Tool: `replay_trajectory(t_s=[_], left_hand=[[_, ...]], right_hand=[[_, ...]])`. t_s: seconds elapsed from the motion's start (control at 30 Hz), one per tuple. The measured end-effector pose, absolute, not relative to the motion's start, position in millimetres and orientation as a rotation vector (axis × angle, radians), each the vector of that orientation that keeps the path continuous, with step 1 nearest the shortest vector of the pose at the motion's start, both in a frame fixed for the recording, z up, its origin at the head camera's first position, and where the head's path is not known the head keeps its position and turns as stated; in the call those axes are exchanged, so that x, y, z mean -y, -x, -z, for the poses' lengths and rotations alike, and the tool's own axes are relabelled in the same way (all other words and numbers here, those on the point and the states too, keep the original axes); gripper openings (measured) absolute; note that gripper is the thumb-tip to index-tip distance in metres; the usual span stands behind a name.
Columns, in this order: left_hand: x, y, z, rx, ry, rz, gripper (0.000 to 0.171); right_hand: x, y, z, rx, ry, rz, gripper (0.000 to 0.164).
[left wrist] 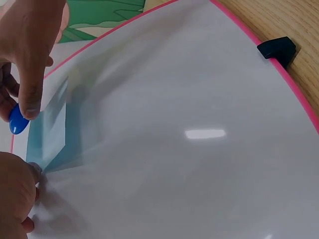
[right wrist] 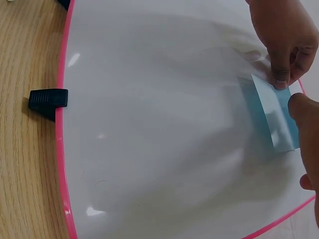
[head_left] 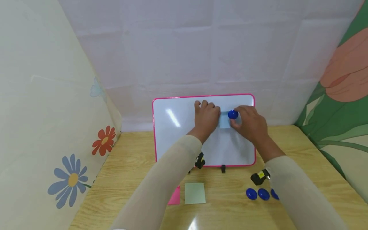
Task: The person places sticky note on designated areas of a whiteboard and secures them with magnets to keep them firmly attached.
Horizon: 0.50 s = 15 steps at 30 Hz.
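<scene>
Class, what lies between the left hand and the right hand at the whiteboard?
The head view shows a blue note, touched by the left hand, and a blue disc, pinched by the right hand.

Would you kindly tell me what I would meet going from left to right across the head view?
Blue wall flower → red wall flower → pink note → left hand → light-blue note → held blue disc → right hand → large pink wall flower.
</scene>
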<state>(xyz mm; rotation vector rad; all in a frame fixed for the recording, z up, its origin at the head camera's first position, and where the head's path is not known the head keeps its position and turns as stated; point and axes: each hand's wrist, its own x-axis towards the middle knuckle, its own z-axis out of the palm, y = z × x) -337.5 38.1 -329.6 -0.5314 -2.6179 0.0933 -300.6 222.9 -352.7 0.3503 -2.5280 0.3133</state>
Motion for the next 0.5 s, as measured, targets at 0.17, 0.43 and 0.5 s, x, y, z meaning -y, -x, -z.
replay_trajectory(t_s=[0.17, 0.43, 0.5], left_hand=[[-37.3, 337.8, 329.8, 2.601, 0.526, -0.097, 0.025], [-37.1, 338.1, 329.8, 2.597, 0.528, -0.108, 0.024], [-37.4, 338.3, 329.7, 2.595, 0.531, -0.112, 0.024]], right_hand=[[-220.8, 304.3, 353.0, 2.505, -0.352, -0.303, 0.052], [-216.5, 308.8, 354.1, 2.424, -0.391, -0.305, 0.05], [-215.6, 309.2, 354.0, 2.418, -0.39, -0.305, 0.05]])
